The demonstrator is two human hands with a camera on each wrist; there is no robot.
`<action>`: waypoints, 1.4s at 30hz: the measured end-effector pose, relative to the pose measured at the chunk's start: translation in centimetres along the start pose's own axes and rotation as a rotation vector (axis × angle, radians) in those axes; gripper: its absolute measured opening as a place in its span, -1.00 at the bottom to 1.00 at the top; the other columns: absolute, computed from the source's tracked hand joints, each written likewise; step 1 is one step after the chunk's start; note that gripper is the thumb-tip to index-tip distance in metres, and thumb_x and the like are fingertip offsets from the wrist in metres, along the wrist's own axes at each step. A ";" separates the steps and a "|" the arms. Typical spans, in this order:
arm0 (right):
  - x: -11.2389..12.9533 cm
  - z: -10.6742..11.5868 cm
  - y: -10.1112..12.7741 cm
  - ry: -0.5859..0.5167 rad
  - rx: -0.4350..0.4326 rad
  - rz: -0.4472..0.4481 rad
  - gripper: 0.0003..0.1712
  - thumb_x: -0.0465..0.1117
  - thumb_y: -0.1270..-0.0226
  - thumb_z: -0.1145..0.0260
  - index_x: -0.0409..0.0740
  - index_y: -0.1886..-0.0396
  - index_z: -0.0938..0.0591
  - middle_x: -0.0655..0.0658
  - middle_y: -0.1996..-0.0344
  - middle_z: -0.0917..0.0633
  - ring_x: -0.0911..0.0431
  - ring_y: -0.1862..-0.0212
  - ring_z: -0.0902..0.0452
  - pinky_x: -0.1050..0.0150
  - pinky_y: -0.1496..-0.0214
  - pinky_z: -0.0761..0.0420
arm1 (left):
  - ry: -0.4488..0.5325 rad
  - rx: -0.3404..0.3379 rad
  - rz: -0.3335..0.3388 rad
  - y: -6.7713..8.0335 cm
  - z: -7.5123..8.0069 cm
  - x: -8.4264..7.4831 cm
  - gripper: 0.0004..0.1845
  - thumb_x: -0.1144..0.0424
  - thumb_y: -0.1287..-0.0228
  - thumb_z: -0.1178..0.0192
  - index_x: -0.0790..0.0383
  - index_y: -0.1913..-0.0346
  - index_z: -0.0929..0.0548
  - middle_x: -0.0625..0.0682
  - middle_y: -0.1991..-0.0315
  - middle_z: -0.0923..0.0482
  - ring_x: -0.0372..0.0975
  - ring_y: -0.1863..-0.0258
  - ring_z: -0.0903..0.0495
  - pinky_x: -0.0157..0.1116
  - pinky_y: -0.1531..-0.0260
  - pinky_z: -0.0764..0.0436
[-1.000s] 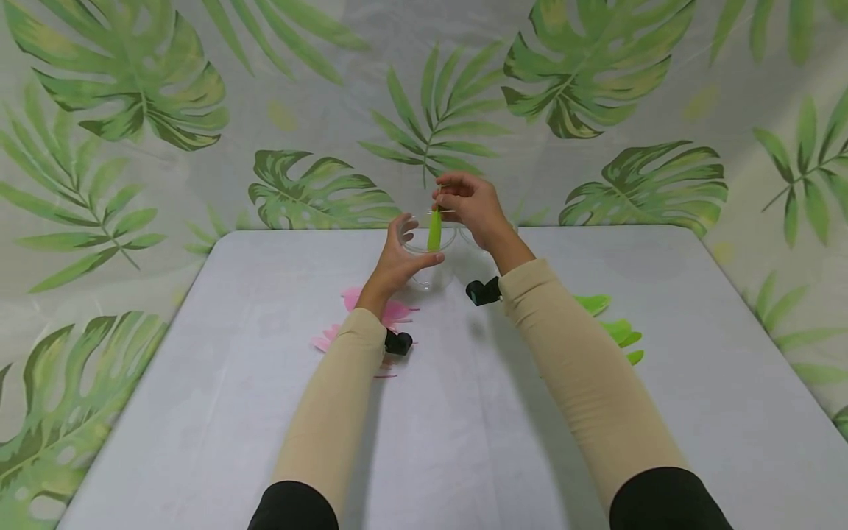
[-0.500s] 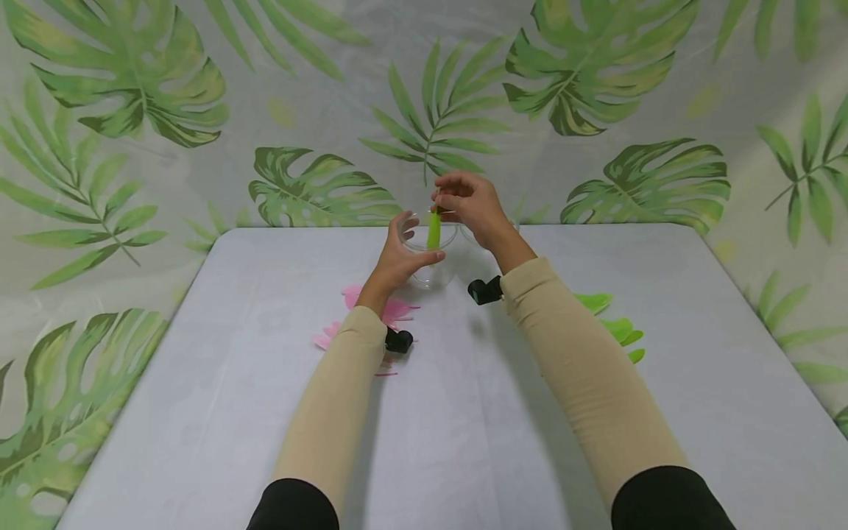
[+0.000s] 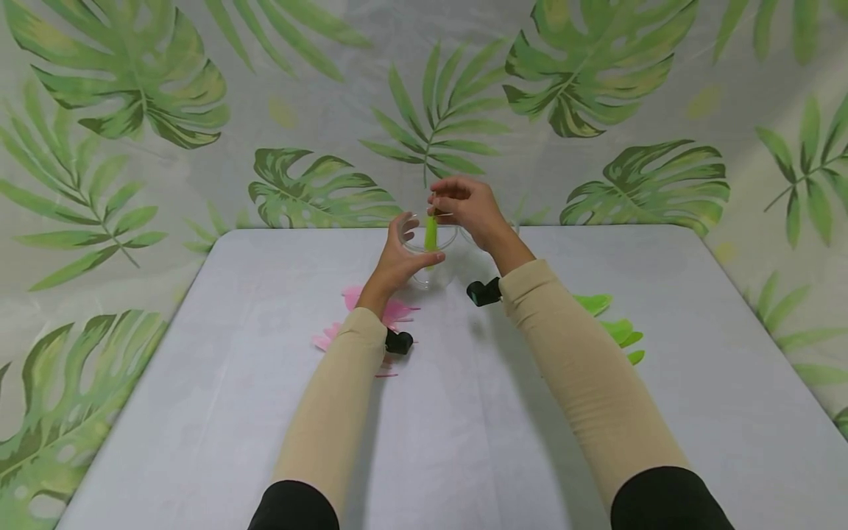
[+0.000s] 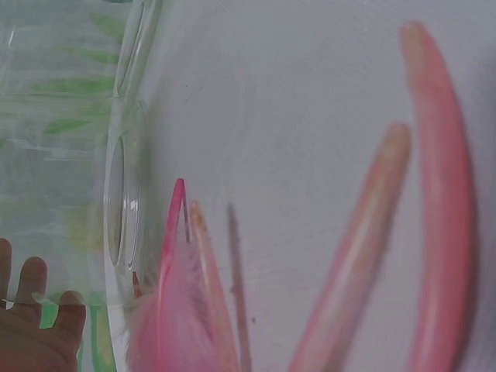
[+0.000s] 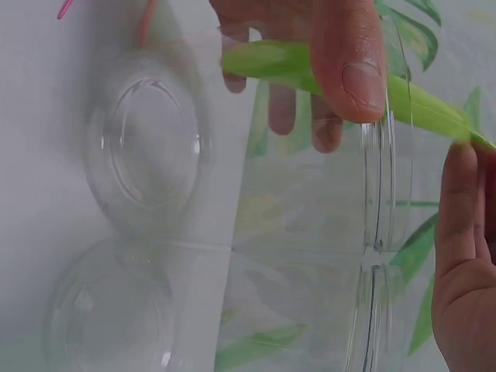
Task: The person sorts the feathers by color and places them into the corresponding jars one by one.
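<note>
My left hand point(image 3: 412, 249) grips a clear plastic cup point(image 3: 433, 259) standing at the far middle of the white table point(image 3: 464, 442). Its thumb point(image 5: 353, 66) lies over the rim, across a green feather point(image 5: 422, 105). My right hand point(image 3: 442, 206) is above the cup and pinches the top of that green feather point(image 3: 430, 234), which hangs upright with its lower part inside the cup. A second clear cup point(image 5: 116, 310) stands right beside the first, mostly hidden behind my right hand in the head view.
Pink feathers point(image 3: 396, 311) lie on the table under my left forearm and fill the left wrist view point(image 4: 434, 194). Green feathers point(image 3: 615, 327) lie beside my right forearm. A leaf-print curtain point(image 3: 132, 110) hangs behind and around the table.
My right hand has shifted slightly left, and the green feather has sunk a little lower into the cup. The left hand has kept its grip on the cup.
</note>
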State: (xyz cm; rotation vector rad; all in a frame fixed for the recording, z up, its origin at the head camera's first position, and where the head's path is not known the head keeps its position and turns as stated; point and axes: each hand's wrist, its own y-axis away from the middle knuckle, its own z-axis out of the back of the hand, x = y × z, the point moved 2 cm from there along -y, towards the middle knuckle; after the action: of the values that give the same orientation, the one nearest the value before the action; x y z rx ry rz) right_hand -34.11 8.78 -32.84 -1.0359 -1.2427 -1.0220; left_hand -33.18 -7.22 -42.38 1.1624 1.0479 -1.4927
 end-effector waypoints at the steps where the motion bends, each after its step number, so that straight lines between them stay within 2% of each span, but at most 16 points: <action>1: 0.0 0.1 0.1 0.012 0.007 -0.005 -0.65 -0.33 -0.41 -0.25 -0.23 -0.17 -0.60 -0.13 0.02 -0.68 0.06 -0.04 -0.66 0.14 -0.20 -0.65 | 0.000 0.000 0.000 0.0 0.0 0.0 0.12 0.10 -0.03 -0.52 -0.03 -0.54 0.03 0.03 -0.52 -0.15 0.02 -0.53 -0.11 0.01 -0.46 -0.28; 4: 0.2 0.5 0.4 0.070 0.038 -0.009 -0.54 -0.29 -0.44 -0.23 -0.19 -0.31 -0.53 -0.15 -0.24 -0.60 0.03 -0.30 -0.52 0.12 -0.38 -0.50 | -0.002 0.002 -0.001 0.0 -0.2 0.0 0.13 0.11 -0.03 -0.52 -0.01 -0.55 0.04 0.04 -0.52 -0.15 0.04 -0.53 -0.11 0.01 -0.46 -0.28; 7: 0.6 1.0 0.6 0.131 0.060 -0.007 -0.50 -0.25 -0.46 -0.21 -0.14 -0.37 -0.48 -0.12 -0.37 -0.51 0.03 -0.41 -0.40 0.13 -0.46 -0.41 | 0.000 -0.001 -0.012 0.1 -0.2 -0.1 0.13 0.13 -0.03 -0.52 0.03 -0.55 0.04 0.05 -0.51 -0.15 0.06 -0.53 -0.10 0.01 -0.45 -0.28; 12: 1.4 2.6 1.4 0.238 0.091 0.020 -0.54 -0.22 -0.48 -0.20 -0.16 -0.33 -0.51 -0.16 -0.35 -0.53 0.00 -0.37 -0.44 0.10 -0.42 -0.45 | -0.001 -0.013 -0.036 0.2 -0.1 -0.3 0.12 0.17 -0.04 -0.51 0.09 -0.54 0.04 0.07 -0.50 -0.18 0.08 -0.52 -0.12 0.02 -0.45 -0.27; 18: 2.6 6.8 3.8 0.458 0.081 0.054 -0.56 -0.20 -0.50 -0.18 -0.16 -0.32 -0.52 -0.22 -0.30 -0.55 -0.04 -0.34 -0.45 0.02 -0.39 -0.44 | -0.001 -0.004 -0.047 0.3 0.0 -0.5 0.12 0.21 -0.05 -0.49 0.09 -0.55 0.06 0.09 -0.51 -0.15 0.07 -0.53 -0.10 0.01 -0.49 -0.21; 23: 2.8 10.3 6.1 0.561 0.069 0.067 -0.60 -0.17 -0.51 -0.17 -0.18 -0.26 -0.55 -0.25 -0.25 -0.56 -0.07 -0.28 -0.46 -0.06 -0.32 -0.46 | -0.015 -0.006 -0.031 0.6 0.2 -0.5 0.10 0.20 -0.08 -0.47 0.03 -0.55 0.06 0.05 -0.52 -0.14 0.05 -0.54 -0.09 0.02 -0.50 -0.19; 27: 2.0 12.8 8.0 0.666 0.062 0.053 -0.61 -0.14 -0.51 -0.18 -0.21 -0.21 -0.57 -0.26 -0.20 -0.58 -0.10 -0.24 -0.47 -0.09 -0.27 -0.47 | -0.010 0.009 -0.020 0.5 -0.3 -0.4 0.09 0.19 -0.10 -0.46 0.00 -0.56 0.07 0.03 -0.53 -0.13 0.04 -0.55 -0.08 0.03 -0.50 -0.20; 31: 0.7 14.0 9.0 0.804 0.093 0.058 -0.68 -0.22 -0.48 -0.20 -0.23 -0.13 -0.62 -0.30 -0.12 -0.63 -0.13 -0.18 -0.52 -0.10 -0.24 -0.52 | 0.008 0.018 -0.027 0.4 -0.2 -0.2 0.10 0.19 -0.11 -0.45 0.06 -0.57 0.09 0.07 -0.53 -0.12 0.06 -0.55 -0.07 0.04 -0.49 -0.19; 37: -2.1 14.7 9.8 0.959 0.220 0.094 -0.75 -0.34 -0.41 -0.24 -0.26 -0.03 -0.68 -0.29 -0.01 -0.71 -0.15 -0.05 -0.60 -0.08 -0.10 -0.61 | 0.003 0.012 -0.018 0.3 -0.1 -0.1 0.11 0.18 -0.10 -0.47 0.04 -0.57 0.08 0.04 -0.53 -0.13 0.01 -0.54 -0.09 0.04 -0.47 -0.24; 42: -4.6 14.1 9.8 1.034 0.343 0.084 -0.75 -0.37 -0.39 -0.25 -0.25 -0.01 -0.69 -0.26 -0.02 -0.71 -0.21 -0.11 -0.59 -0.13 -0.14 -0.58 | 0.007 0.012 -0.030 0.2 -0.2 -0.1 0.11 0.23 -0.09 -0.47 0.06 -0.56 0.08 0.08 -0.53 -0.12 0.06 -0.54 -0.08 0.04 -0.48 -0.21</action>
State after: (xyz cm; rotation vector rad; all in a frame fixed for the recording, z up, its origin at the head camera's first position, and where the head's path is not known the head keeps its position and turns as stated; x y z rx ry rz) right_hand -27.99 24.93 -37.29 -0.1916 -0.4725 -1.0160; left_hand -32.90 -7.09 -42.37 1.1658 1.0673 -1.5210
